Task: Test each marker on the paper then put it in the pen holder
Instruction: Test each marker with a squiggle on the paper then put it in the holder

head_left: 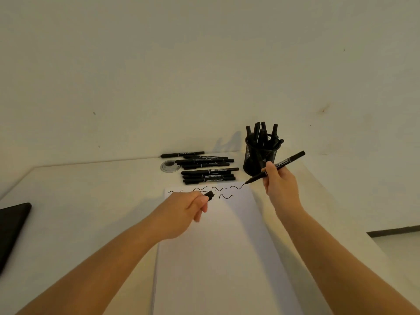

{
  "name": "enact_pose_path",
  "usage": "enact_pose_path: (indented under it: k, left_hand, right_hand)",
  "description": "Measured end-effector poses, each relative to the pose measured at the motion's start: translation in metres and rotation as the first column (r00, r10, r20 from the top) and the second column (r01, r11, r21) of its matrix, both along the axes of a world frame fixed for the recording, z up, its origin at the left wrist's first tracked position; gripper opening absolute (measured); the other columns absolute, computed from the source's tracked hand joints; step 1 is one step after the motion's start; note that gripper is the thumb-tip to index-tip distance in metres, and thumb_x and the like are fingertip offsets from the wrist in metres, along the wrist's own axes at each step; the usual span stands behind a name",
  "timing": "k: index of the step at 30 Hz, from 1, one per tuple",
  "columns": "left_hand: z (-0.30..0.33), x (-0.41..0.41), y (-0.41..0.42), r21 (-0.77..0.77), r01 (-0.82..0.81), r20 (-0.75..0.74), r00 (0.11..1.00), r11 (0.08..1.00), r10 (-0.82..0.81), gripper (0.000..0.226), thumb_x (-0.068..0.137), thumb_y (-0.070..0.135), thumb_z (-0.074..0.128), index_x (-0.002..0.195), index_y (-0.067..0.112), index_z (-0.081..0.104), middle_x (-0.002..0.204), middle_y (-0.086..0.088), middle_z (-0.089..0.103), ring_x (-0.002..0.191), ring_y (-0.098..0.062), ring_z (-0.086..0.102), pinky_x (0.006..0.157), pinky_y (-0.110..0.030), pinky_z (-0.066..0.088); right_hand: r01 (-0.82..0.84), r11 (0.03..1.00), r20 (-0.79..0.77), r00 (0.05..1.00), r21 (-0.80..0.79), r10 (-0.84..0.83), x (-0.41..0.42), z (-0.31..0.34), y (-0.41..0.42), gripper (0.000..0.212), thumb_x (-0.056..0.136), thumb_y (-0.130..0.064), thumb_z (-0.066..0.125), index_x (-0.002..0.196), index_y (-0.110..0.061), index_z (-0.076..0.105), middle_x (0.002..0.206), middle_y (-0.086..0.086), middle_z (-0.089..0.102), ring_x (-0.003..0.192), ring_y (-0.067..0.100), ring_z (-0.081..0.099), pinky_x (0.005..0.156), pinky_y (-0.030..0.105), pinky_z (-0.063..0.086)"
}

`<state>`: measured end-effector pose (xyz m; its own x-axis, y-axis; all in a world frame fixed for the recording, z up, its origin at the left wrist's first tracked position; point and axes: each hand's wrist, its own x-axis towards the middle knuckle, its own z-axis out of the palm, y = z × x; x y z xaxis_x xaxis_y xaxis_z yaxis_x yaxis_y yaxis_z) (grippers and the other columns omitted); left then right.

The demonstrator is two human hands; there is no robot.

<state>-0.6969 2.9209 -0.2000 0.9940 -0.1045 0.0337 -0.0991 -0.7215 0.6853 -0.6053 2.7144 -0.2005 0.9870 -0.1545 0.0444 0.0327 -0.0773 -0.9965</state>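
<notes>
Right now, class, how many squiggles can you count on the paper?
5. Four squiggles line the far edge of the paper: leftmost, next, third, rightmost at the marker tip. One lies below. The left hand, holding a cap, may hide more.

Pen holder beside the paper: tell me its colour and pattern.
Black wire mesh pen holder, seen best in the head view.

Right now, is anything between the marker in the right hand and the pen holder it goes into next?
Nothing visible blocks the way. The right hand holds the marker just in front of the mesh pen holder. The holder's markers crowd its opening, and the cap is off, pinched in the left hand.
</notes>
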Motion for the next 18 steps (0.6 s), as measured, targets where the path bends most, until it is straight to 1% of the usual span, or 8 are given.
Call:
enact_pose_path:
  k: [1, 3, 4, 6, 9, 12, 15, 18]
  left_hand:
    - [-0.004, 0.0, -0.004, 0.042, 0.04, 0.037, 0.998, 0.998, -0.042, 0.033, 0.097, 0.031, 0.034, 0.074, 0.031, 0.057, 0.065, 0.021, 0.06, 0.064, 0.001, 0.051, 0.063, -0.018, 0.039]
    - [-0.012, 0.003, -0.015, 0.066, 0.13, 0.052, 0.99, 0.989, -0.133, 0.029, 0.098, 0.032, 0.033, 0.097, 0.027, 0.061, 0.088, 0.017, 0.062, 0.086, -0.003, 0.055, 0.078, -0.023, 0.043]
    - [-0.017, 0.004, -0.02, 0.093, 0.167, 0.058, 0.983, 0.982, -0.173, 0.031, 0.098, 0.034, 0.032, 0.107, 0.023, 0.059, 0.097, 0.012, 0.062, 0.094, -0.008, 0.054, 0.083, -0.026, 0.043]
    - [-0.028, 0.007, -0.025, 0.192, 0.214, 0.106, 0.966, 0.958, -0.237, 0.038, 0.096, 0.036, 0.029, 0.115, 0.016, 0.055, 0.107, 0.003, 0.062, 0.1, -0.014, 0.053, 0.089, -0.029, 0.04]
    - [-0.038, 0.008, -0.027, 0.274, 0.213, 0.197, 0.942, 0.938, -0.272, 0.036, 0.094, 0.033, 0.032, 0.119, 0.018, 0.054, 0.118, 0.004, 0.06, 0.108, -0.013, 0.051, 0.093, -0.021, 0.032]
    - [-0.041, 0.01, -0.028, 0.296, 0.199, 0.214, 0.939, 0.934, -0.268, 0.032, 0.095, 0.031, 0.034, 0.119, 0.022, 0.053, 0.119, 0.007, 0.059, 0.111, -0.011, 0.048, 0.092, -0.018, 0.027]
    - [-0.042, 0.011, -0.029, 0.297, 0.188, 0.226, 0.939, 0.936, -0.26, 0.033, 0.095, 0.032, 0.035, 0.12, 0.022, 0.054, 0.121, 0.007, 0.059, 0.114, -0.011, 0.048, 0.095, -0.02, 0.027]
    - [-0.043, 0.01, -0.029, 0.295, 0.188, 0.224, 0.94, 0.937, -0.259, 0.031, 0.096, 0.031, 0.038, 0.12, 0.022, 0.054, 0.122, 0.007, 0.059, 0.115, -0.012, 0.048, 0.099, -0.026, 0.031]
  right_hand:
    - [0.004, 1.0, 0.013, 1.0, -0.016, -0.004, 0.0, -0.004, -0.002, 0.027, 0.092, -0.03, 0.048, 0.07, -0.017, 0.056, 0.055, -0.002, 0.052, 0.049, 0.01, 0.044, 0.052, 0.026, 0.036]
    - [0.004, 1.0, 0.007, 1.0, 0.023, -0.004, 0.001, -0.013, -0.003, 0.023, 0.09, -0.027, 0.053, 0.069, -0.017, 0.057, 0.057, -0.002, 0.055, 0.051, 0.009, 0.047, 0.054, 0.025, 0.038]
    - [0.004, 0.999, -0.005, 1.0, 0.043, -0.004, 0.001, -0.017, -0.003, 0.022, 0.09, -0.026, 0.054, 0.07, -0.018, 0.057, 0.06, -0.001, 0.057, 0.053, 0.009, 0.049, 0.056, 0.024, 0.039]
    - [0.008, 0.998, -0.025, 1.0, 0.069, -0.006, 0.003, -0.027, -0.003, 0.018, 0.091, -0.024, 0.052, 0.075, -0.019, 0.057, 0.063, 0.001, 0.059, 0.058, 0.01, 0.052, 0.058, 0.022, 0.04]
    - [-0.005, 0.998, 0.006, 1.0, 0.063, 0.005, 0.005, -0.036, -0.002, 0.015, 0.092, -0.019, 0.051, 0.078, -0.021, 0.058, 0.063, 0.001, 0.059, 0.058, 0.009, 0.055, 0.057, 0.02, 0.042]
    - [-0.029, 1.0, 0.048, 0.998, 0.008, 0.028, 0.009, -0.041, 0.002, 0.015, 0.092, -0.02, 0.051, 0.079, -0.021, 0.059, 0.063, 0.0, 0.06, 0.057, 0.007, 0.055, 0.057, 0.019, 0.042]
    - [-0.058, 0.993, 0.093, 0.993, -0.101, 0.068, 0.012, -0.043, 0.007, 0.016, 0.091, -0.021, 0.05, 0.077, -0.022, 0.057, 0.062, -0.003, 0.059, 0.054, 0.001, 0.055, 0.056, 0.014, 0.044]
    - [-0.086, 0.982, 0.118, 0.987, -0.171, 0.107, 0.015, -0.044, 0.008, 0.018, 0.091, -0.019, 0.049, 0.074, -0.022, 0.052, 0.061, -0.002, 0.055, 0.054, 0.006, 0.05, 0.054, 0.019, 0.042]
